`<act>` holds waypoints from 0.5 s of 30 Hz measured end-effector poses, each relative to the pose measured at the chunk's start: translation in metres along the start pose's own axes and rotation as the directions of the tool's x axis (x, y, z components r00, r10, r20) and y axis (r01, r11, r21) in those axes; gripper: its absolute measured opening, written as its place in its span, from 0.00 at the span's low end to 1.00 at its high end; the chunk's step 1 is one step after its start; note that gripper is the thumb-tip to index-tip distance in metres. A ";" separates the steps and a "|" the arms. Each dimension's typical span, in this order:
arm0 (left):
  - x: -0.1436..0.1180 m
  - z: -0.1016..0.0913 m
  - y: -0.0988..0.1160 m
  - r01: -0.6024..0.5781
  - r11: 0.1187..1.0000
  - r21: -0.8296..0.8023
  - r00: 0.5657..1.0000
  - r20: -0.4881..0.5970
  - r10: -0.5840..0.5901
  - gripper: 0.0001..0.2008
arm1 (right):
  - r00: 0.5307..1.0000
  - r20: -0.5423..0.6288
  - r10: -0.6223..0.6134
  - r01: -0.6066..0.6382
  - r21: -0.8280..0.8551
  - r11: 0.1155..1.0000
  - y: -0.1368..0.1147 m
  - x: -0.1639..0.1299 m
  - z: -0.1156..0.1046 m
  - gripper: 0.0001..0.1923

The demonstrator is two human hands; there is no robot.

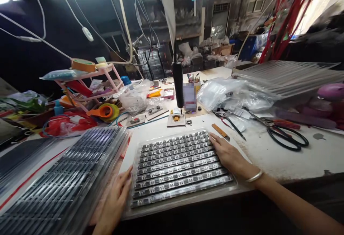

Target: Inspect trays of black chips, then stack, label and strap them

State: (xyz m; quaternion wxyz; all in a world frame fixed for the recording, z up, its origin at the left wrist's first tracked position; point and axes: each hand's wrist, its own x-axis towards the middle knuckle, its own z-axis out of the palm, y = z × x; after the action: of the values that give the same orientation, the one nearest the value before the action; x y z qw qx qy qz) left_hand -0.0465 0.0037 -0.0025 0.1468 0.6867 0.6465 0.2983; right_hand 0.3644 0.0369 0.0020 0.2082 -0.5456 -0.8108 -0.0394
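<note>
Tray (177, 170) of dark slotted strips lies flat on the white table (282, 156), right at the near edge, and I take it as my landmark. My left hand (115, 201) lies along its near-left edge, fingers straight and flat, grip released with nothing enclosed. My right hand (228, 154) lies on its right edge, palm down, fingers spread over the ends of the strips, also released; a bracelet (254, 176) sits on that wrist. Every row I can see in the tray is filled, so I judge the loading done and only the moving or stacking left. Left of the tray, a stack of like trays (67, 181) leans across the table. Just beyond the tray, small fixtures (176, 119) stand under a black hanging tool (177, 84). Right of the tray lie black scissors (287, 136), with plastic bags (231, 95) behind them. Far left beyond the tray, a pink rack (88, 84) holds tape rolls.
</note>
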 end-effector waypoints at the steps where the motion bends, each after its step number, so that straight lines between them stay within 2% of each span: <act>1: -0.005 0.002 -0.005 -0.044 0.999 -0.015 0.997 -0.069 0.043 0.26 | 1.000 -0.011 0.006 -0.005 0.103 0.995 0.004 -0.006 -0.001 0.27; 3: -0.011 0.006 -0.011 -0.139 0.990 -0.030 0.985 -0.108 0.135 0.23 | 1.000 0.023 0.020 -0.025 0.249 0.968 0.008 -0.016 -0.003 0.25; 5: -0.011 0.009 -0.012 -0.198 0.979 -0.043 0.980 -0.038 0.197 0.22 | 0.998 0.068 0.020 -0.040 0.309 0.950 0.008 -0.019 -0.004 0.25; 7: -0.008 0.010 -0.009 -0.209 0.977 -0.048 0.978 0.016 0.210 0.23 | 0.996 0.083 0.012 -0.037 0.305 0.952 0.006 -0.017 -0.001 0.26; 10: -0.014 0.008 -0.004 -0.202 0.978 -0.049 0.979 0.025 0.203 0.24 | 0.996 0.086 0.005 -0.026 0.243 0.970 0.007 -0.010 0.007 0.31; 15: -0.063 0.011 -0.007 -0.282 0.959 -0.019 0.958 0.049 0.283 0.28 | 0.996 0.089 -0.005 -0.019 0.261 0.965 0.028 -0.007 0.017 0.33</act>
State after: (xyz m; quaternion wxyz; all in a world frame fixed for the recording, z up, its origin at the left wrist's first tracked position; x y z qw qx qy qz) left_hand -0.0446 -0.0552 -0.0292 0.1232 0.7784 0.5362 0.3024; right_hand 0.3871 0.0471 -0.0213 0.2423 -0.5173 -0.8155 0.0931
